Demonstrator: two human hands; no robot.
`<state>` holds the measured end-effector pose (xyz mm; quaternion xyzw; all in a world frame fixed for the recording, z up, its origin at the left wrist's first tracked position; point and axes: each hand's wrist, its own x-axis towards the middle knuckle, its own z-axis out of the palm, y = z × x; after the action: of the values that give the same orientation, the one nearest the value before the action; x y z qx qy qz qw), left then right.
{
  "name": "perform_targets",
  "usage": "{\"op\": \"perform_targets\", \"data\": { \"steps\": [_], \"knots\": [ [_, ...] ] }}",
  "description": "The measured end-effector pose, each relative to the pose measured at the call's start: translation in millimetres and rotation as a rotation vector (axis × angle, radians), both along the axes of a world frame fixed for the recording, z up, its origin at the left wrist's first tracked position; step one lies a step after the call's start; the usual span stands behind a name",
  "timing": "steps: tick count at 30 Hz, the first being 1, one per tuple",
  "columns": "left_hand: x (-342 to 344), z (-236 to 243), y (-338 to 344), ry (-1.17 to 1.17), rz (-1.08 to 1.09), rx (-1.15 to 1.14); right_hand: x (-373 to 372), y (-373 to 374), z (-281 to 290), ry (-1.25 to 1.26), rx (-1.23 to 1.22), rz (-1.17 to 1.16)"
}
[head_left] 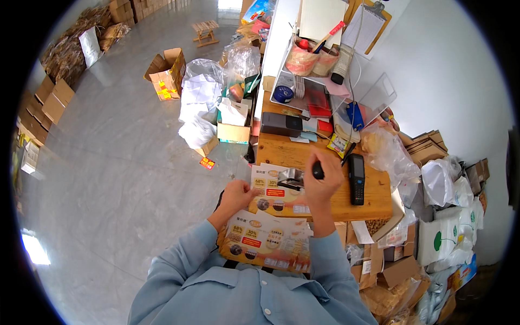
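My right hand (325,176) is closed round the black handle (318,170) of a hand tool with a shiny silver metal head (291,177). That head sits over the upper part of a flat cream-and-yellow printed package (264,190) lying on the front left corner of the wooden table. At the package's left edge is my left hand (236,196), fingers curled and thumb over the edge, gripping it. Closer to my body, against my lap, lie more flat printed packages (268,238) of the same design. What lies beneath the metal head is hidden.
A black handheld scanner (356,180) rests right of my right hand on the wooden table (273,150). Behind it stand a dark box (281,124) and a white rack (330,88). Cartons and plastic bags crowd the right; an open carton (169,76) stands on the left floor.
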<state>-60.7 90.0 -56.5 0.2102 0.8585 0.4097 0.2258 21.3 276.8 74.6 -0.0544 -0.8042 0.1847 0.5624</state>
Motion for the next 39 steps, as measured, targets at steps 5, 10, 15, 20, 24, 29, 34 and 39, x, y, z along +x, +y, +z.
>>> {"op": "perform_targets", "data": {
  "steps": [5, 10, 15, 20, 24, 29, 34, 39],
  "knots": [
    [0, 10, -4, 0.074, -0.019, -0.077, 36, -3, 23, -0.049, 0.021, -0.076],
    [7, 1, -8, 0.364, -0.021, 0.096, 56, -1, 19, -0.059, 0.035, -0.123],
    [1, 9, -20, 0.091, 0.048, 0.189, 64, -2, 16, -0.051, 0.014, -0.137],
    [3, 12, -19, 0.191, -0.015, 0.050, 68, -3, 13, -0.076, -0.065, -0.159],
    [7, 13, -14, 0.459, -0.060, -0.010, 72, -2, 11, -0.077, -0.070, -0.156],
    [10, 29, -14, 0.304, -0.026, 0.005, 80, 2, 7, -0.085, -0.095, -0.191],
    [0, 25, -18, 0.166, 0.006, 0.063, 86, 10, -1, -0.102, -0.057, -0.202],
    [6, 20, -14, 0.343, -0.053, 0.059, 86, 11, -7, -0.098, -0.056, -0.199]
  ]
}}
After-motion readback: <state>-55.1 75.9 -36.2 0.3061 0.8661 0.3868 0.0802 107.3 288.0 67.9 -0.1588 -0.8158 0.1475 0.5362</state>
